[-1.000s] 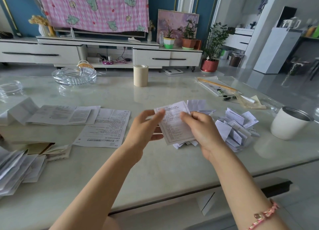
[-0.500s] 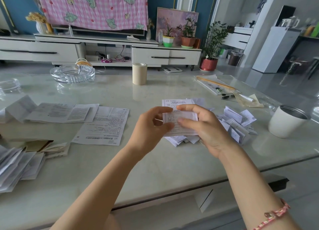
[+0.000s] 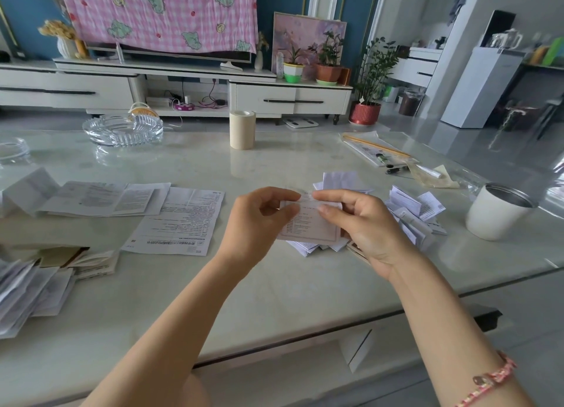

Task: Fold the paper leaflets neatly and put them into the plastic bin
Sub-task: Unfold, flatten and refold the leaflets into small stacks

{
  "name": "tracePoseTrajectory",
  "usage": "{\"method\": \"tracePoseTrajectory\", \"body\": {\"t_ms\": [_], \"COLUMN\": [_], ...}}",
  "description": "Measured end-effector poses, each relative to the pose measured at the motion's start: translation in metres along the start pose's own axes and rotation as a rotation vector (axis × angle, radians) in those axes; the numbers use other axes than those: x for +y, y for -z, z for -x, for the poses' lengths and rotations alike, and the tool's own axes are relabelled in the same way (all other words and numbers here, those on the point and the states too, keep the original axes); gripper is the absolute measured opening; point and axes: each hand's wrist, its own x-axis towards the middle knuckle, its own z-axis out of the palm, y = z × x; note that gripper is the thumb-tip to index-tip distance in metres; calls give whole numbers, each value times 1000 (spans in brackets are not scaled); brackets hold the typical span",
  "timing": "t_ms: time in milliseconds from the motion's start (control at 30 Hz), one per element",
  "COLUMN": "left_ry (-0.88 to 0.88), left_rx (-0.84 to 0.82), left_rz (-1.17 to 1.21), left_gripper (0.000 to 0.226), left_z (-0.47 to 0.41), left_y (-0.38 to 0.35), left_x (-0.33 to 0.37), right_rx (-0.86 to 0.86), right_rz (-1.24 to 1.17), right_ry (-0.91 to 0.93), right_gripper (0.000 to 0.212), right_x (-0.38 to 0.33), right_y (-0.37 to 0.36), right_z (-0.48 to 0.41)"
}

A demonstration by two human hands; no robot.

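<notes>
Between the curled fingertips of both hands, a folded leaflet (image 3: 308, 228) is pinched along its top edge, the left hand (image 3: 256, 223) at its left corner and the right hand (image 3: 364, 223) at its right, with a heap of folded leaflets (image 3: 412, 209) just beyond the right fingers.

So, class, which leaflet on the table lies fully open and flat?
The single sheet just left of the left hand. The creased leaflets behind it lift at their folds, and the pile by the right hand is folded small.
</notes>
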Motion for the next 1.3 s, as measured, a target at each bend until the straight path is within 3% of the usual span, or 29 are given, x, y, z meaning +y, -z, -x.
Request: {"method": "tracePoseTrajectory", "body": {"t_ms": [233, 367, 433, 600, 800, 933, 1100, 1300], "left_ry": [-35, -103, -119, 76, 185, 233, 283, 404], "left_rx": [30, 49, 55, 23, 26, 17, 121, 119], "left_rz": [-117, -234, -261, 50, 178, 254, 220, 126], "left_gripper": [14, 19, 20, 14, 12, 14, 12, 16], "left_z": [-1, -2, -3, -3, -3, -2, -4, -7], "left_y": [1, 2, 3, 2, 4, 2, 1, 1], "left_x": [-1, -5, -6, -2, -2, -2, -6, -17], "right_rx": [15, 36, 52, -63, -262, -119, 317, 330], "right_rz": [141, 212, 233, 149, 136, 97, -58, 41], "right_ry": [19, 51, 78, -19, -95, -57, 2, 11], "right_gripper": [20, 9, 15, 8, 9, 7, 17, 19], "right_x": [0, 2, 1, -1, -6, -2, 10, 25], "right_y": [0, 1, 2, 3, -5, -11, -5, -9], "right_z": [0, 0, 0, 3, 7, 5, -12, -28]}}
